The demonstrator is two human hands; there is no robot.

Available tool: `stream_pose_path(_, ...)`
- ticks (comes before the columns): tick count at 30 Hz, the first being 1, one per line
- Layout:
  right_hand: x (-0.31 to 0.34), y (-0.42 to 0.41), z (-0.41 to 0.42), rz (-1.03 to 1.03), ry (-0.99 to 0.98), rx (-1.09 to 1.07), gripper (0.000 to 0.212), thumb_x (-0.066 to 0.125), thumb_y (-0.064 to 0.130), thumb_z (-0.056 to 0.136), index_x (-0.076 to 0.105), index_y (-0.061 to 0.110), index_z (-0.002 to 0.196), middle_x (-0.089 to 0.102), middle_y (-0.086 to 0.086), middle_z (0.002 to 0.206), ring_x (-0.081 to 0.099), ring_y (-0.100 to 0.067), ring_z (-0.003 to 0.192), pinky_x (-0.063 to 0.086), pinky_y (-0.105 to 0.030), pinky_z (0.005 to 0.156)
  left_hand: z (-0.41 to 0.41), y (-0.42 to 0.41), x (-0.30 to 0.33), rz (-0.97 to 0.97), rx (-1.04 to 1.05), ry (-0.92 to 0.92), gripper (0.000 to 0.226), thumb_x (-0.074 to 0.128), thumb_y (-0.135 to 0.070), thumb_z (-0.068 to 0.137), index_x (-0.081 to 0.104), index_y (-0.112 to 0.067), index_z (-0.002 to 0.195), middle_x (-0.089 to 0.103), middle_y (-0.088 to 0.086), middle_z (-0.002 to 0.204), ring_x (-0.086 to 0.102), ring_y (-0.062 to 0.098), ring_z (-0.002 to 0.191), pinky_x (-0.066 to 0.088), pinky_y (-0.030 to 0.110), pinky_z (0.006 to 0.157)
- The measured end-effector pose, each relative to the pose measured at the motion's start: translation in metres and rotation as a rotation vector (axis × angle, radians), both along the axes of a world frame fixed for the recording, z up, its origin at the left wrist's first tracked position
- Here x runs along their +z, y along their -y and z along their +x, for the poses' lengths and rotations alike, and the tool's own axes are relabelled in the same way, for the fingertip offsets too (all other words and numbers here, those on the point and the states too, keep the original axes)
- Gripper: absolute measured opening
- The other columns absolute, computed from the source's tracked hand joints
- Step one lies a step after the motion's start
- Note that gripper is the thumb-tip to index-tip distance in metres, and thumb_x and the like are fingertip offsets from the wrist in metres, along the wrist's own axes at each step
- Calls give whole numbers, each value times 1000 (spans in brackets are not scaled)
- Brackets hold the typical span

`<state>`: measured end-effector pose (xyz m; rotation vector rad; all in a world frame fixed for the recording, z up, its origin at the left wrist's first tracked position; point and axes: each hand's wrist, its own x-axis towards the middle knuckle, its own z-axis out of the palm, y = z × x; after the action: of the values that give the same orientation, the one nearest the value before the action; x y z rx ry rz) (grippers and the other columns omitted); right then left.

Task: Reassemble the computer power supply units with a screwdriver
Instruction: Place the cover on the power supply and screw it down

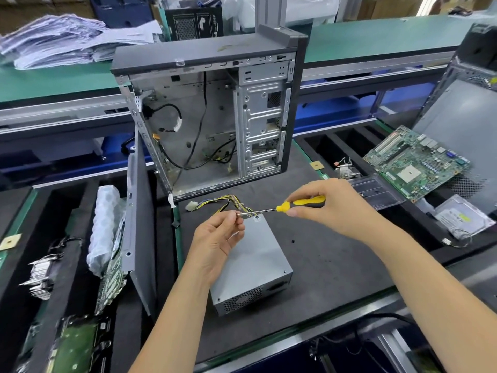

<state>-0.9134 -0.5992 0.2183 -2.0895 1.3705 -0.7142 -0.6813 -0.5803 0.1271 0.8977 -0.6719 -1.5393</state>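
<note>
Pinching the screwdriver (285, 207) tip with my left hand (217, 238), right hand (328, 205) gripping its handle. The power supply unit (255, 265) looks closed, screws apparently pending. It lies outside the computer case (209, 114).

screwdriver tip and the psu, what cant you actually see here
Head view:
- screwdriver tip: hidden by left hand fingertips; any screw there cannot be told.
- power supply unit left side: covered by that hand and forearm.
- right hand palm side: turned away.
</note>
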Motion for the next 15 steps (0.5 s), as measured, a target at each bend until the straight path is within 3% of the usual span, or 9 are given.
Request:
stream_pose_path(5,6,-2,3,54,-18,24,11,72,41,79,75,31,84,69,15,70,64,2,75,51,-21,75,-2,1,-6,-64,29,97,13,66,-15,80,79,-12,78,68,4,75,63,12,68,55,21,67)
stream_pose_path(9,19,2,4,169,-71,34,17,65,45,84,62,30,89,71,9,68,61,-2,69,44,-23,62,-7,1,-9,-96,68,131,13,67,-15,79,76,-7,82,68,6,74,63,13,67,54,22,65)
stream_pose_path(12,32,4,-1,337,73,110,11,69,28,85,62,22,92,69,10,83,56,-7,58,43,-19,58,-9,1,-10,-73,86,70,15,65,-16,80,74,-5,85,66,5,73,62,12,67,54,21,65)
stream_pose_path(15,40,8,3,248,300,85,7,70,11,85,67,11,91,69,1,70,61,-15,57,49,-20,58,-13,1,-8,-41,75,-32,15,63,-17,82,74,-7,84,67,2,75,61,9,66,55,20,65)
